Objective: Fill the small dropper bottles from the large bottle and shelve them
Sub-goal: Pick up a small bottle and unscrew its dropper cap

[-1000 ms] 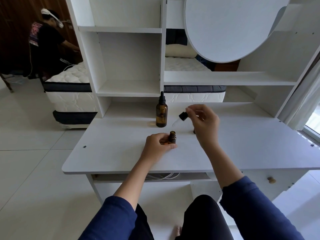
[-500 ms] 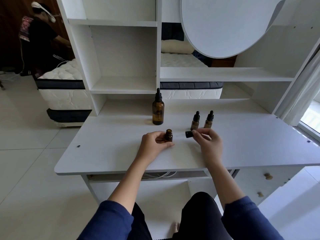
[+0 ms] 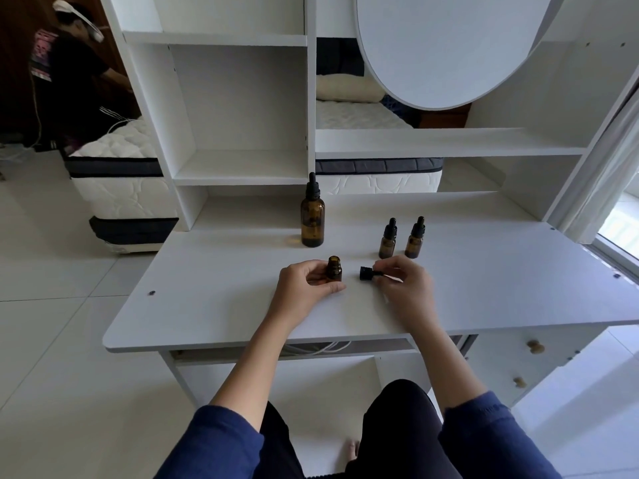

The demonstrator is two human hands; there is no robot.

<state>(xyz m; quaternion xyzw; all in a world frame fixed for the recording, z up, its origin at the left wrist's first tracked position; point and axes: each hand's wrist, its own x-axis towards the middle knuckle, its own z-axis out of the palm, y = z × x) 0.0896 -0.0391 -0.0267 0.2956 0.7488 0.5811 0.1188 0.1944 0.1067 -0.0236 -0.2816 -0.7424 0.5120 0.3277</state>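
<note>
Amber open bottle (image 3: 334,268) gripped by left hand (image 3: 307,285); right hand (image 3: 404,281) pinches dropper cap (image 3: 367,273).

place: home bedrm | evid: mattress (image 3: 121,198), pillow (image 3: 347,88), vanity desk (image 3: 484,281) w/ mirror (image 3: 449,46)

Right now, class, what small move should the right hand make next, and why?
Probably lay the cap on the desk. The left hand holds the small bottle open, the large bottle is capped, and the right hand must be free to open it.
</note>
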